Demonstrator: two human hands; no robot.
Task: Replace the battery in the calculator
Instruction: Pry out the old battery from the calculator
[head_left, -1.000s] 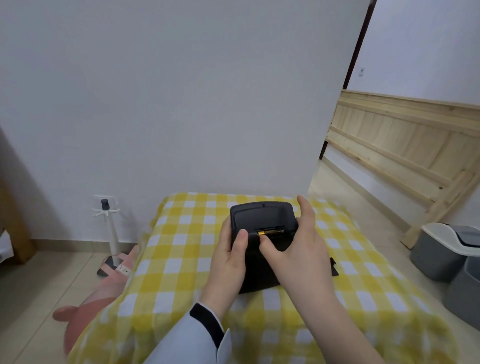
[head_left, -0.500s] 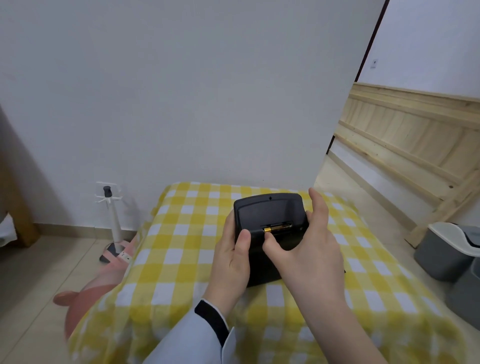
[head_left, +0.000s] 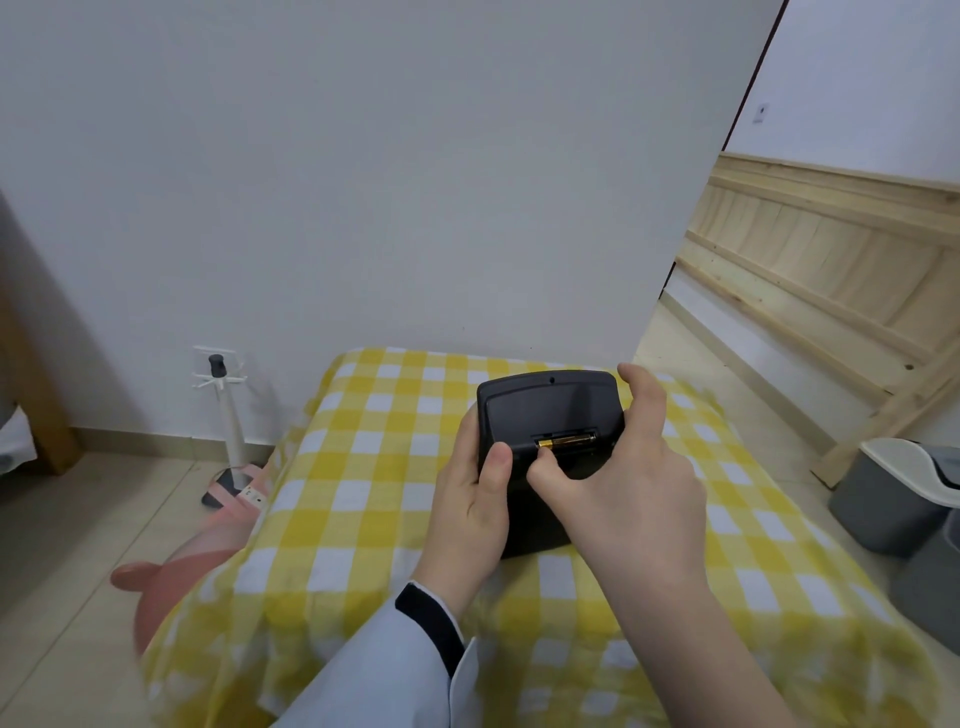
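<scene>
In the head view, the black calculator (head_left: 545, 415) was held back-side up over the far half of the yellow-checked cloth (head_left: 363, 467), nearer its far edge than its near one. The left hand (head_left: 470, 514) gripped the calculator's left side, fingers wrapped behind it and the thumb lying on the back panel. The right hand (head_left: 623, 483) clasped the right side, its index finger curled over the far right corner, its thumb tip pressed at the left end of the gold battery (head_left: 566, 442). That battery lay lengthwise in the open compartment (head_left: 569, 439), with no cover over it. Compared with a second before, the calculator had been lifted slightly and tipped more towards the camera, and the right thumb had stayed at the battery's end throughout, while the battery had not visibly shifted in its slot. I judged that the cell was either being prised out or pushed home; the frames did not settle which. Either way, the compartment was still uncovered, so closing it remained to be done. Whether a spare battery or the cover lay on the cloth could not be told.
</scene>
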